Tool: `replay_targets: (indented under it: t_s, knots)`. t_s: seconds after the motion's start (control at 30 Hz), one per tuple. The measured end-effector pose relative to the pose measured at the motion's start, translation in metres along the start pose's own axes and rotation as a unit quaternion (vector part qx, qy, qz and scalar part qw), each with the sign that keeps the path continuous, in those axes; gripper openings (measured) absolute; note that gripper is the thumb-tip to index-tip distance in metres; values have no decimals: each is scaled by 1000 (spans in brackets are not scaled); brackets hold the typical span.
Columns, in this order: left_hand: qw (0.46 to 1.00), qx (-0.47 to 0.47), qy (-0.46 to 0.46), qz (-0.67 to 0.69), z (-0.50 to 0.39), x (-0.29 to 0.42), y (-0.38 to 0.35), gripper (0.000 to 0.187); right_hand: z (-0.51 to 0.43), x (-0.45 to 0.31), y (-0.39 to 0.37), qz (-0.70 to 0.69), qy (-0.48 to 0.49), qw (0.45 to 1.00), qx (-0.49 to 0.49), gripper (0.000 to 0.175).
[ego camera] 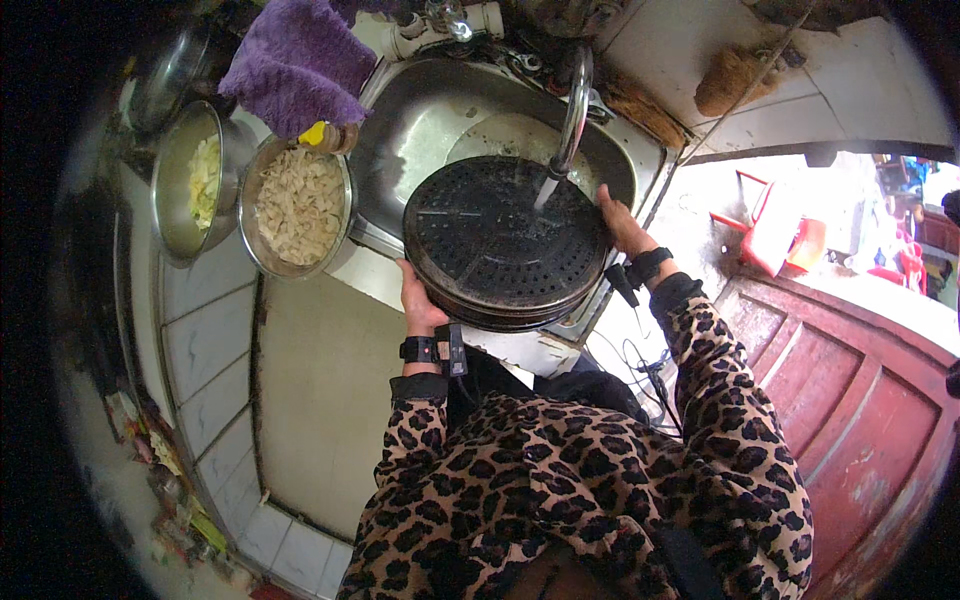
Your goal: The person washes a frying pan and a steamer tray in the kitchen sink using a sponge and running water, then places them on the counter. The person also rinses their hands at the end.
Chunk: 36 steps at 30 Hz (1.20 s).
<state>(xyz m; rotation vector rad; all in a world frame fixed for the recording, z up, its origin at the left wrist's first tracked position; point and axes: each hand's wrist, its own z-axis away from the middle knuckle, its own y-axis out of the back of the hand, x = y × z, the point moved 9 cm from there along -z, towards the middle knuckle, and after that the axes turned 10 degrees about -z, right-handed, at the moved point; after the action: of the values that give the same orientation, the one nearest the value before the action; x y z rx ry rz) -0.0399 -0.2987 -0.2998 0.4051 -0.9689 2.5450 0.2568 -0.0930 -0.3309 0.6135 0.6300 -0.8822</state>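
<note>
A round, dark metal pan with a perforated top (502, 232) is held level between my hands over the near side of a steel sink (420, 127). My left hand (421, 300) grips its lower left rim, and my right hand (626, 225) grips its right edge; the fingers of both are hidden beneath or behind it. Water runs from the curved chrome faucet (576, 112) onto the perforated surface. Under the top rim further stacked rims show, though how many separate pieces there are I cannot tell.
Left of the sink stand a steel bowl of pale chopped pieces (298, 210) and another with yellow-green pieces (204, 184). A purple towel (300, 64) hangs above them. A red wooden door (862, 405) and red plastic chair (765, 232) are at right, with loose cables (652, 371) nearby.
</note>
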Motion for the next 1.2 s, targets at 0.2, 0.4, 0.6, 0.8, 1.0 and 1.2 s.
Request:
replay_targets:
  t_s: [0.2, 0.4, 0.6, 0.8, 1.0, 1.2]
  knots:
    - [998, 51, -18, -27, 30, 17, 13, 77, -27, 76, -34, -413, -138, 898, -60, 57]
    - [992, 117, -50, -16, 32, 17, 49, 70, -36, 25, -34, -332, 126, 926, -131, 47]
    - [994, 75, 35, -66, 13, -10, 33, 50, 27, -80, -2, -505, 71, 848, -146, 29]
    - [998, 21, 16, -57, 7, -5, -26, 66, 39, -108, 50, -292, 181, 939, -30, 23]
    - [995, -50, 48, -67, -42, -28, -76, 55, 72, -88, 121, -254, 238, 934, 85, 23]
    - [982, -89, 99, -137, -45, -60, -107, 50, 143, -89, 143, -248, 204, 945, 61, 25]
